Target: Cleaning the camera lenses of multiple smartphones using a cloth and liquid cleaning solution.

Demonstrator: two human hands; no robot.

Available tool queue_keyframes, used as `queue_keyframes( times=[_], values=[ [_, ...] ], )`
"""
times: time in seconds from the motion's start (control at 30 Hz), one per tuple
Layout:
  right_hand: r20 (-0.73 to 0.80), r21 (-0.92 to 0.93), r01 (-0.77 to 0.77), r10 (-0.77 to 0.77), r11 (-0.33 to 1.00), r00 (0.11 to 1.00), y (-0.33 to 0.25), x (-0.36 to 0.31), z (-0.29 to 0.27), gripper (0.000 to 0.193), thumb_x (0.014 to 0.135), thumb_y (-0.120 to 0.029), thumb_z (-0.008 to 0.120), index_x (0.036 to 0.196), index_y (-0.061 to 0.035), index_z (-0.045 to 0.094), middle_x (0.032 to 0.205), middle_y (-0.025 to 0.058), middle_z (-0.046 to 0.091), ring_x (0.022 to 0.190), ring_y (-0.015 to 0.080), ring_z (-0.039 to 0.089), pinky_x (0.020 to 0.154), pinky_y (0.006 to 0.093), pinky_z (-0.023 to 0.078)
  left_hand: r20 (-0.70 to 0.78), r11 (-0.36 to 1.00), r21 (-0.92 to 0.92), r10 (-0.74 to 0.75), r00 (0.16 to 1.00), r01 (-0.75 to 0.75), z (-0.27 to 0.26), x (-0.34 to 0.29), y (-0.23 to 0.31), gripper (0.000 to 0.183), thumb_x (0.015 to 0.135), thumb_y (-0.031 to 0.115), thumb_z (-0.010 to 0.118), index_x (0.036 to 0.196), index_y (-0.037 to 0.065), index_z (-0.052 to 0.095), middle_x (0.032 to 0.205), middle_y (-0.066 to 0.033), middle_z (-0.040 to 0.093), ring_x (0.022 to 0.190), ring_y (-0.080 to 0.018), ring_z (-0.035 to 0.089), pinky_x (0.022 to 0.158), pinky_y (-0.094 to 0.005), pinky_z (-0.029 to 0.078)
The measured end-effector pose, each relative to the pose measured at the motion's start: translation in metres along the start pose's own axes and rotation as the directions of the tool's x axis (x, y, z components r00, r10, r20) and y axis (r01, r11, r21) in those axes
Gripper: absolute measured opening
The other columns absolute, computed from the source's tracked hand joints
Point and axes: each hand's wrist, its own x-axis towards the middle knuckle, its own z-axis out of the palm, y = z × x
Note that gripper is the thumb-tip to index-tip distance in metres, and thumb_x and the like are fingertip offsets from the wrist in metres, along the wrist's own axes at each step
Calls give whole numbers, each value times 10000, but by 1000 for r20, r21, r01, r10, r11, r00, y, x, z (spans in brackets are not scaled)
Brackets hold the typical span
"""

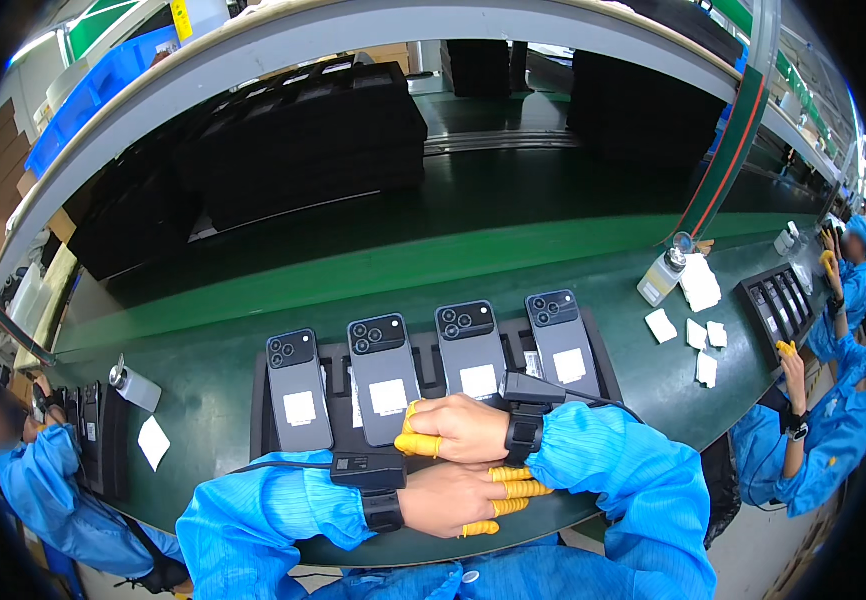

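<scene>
My right hand [468, 428], with yellow finger cots, is closed, its fingers curled together over the lower edge of the second phone [378, 345] from the left. What it may hold is hidden. Just below, nearer my body, my left hand [453, 500] reaches across to the right with fingers stretched out and spread. The two hands overlap and look to be touching. Several dark grey phones, including the leftmost phone [296, 375], lie back-up in a black foam tray [603, 370]. Each bears a white label and a camera block with several lenses.
A pump bottle [661, 280] and a stack of white wipes [699, 284] stand at the right, with loose wipes nearby. Another bottle [135, 387] and a wipe [153, 442] are at the left. Black foam stacks [323, 140] fill the shelf behind. Co-workers sit at both sides.
</scene>
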Motion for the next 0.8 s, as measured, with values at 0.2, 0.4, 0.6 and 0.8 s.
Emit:
queue_keyframes(
  times=[0.2,0.4,0.6,0.8],
  values=[
    [42,-8,-55,55,998,998,-6,3,-3,158,901,-156,547,970,-36,625,888,160,599,826,388,603,706,446,485,-244,991,85,125,962,-107,23,-1,-12,513,898,268,551,1351,38,480,1390,-207,422,1307,-371,392,1083,-464,345],
    [36,-17,-27,27,999,999,0,2,0,148,884,-135,552,974,-43,624,889,156,601,829,386,604,704,449,485,-225,988,102,133,965,-112,15,-2,-9,512,908,263,534,1359,31,467,1427,-204,390,1335,-370,359,1105,-464,314],
    [35,-24,-18,19,1000,999,0,2,0,136,876,-121,548,962,-43,619,882,157,590,824,388,600,702,456,480,-179,992,58,119,977,-111,25,2,-15,517,921,275,513,1363,14,452,1462,-205,348,1369,-358,317,1116,-460,299],
    [28,-66,-9,11,998,1000,1,2,0,190,922,-208,569,933,-25,616,879,133,609,827,350,610,698,411,507,-251,984,114,160,955,-135,21,1,-13,515,916,271,518,1359,16,461,1453,-205,363,1362,-358,327,1115,-460,299]
  ],
)
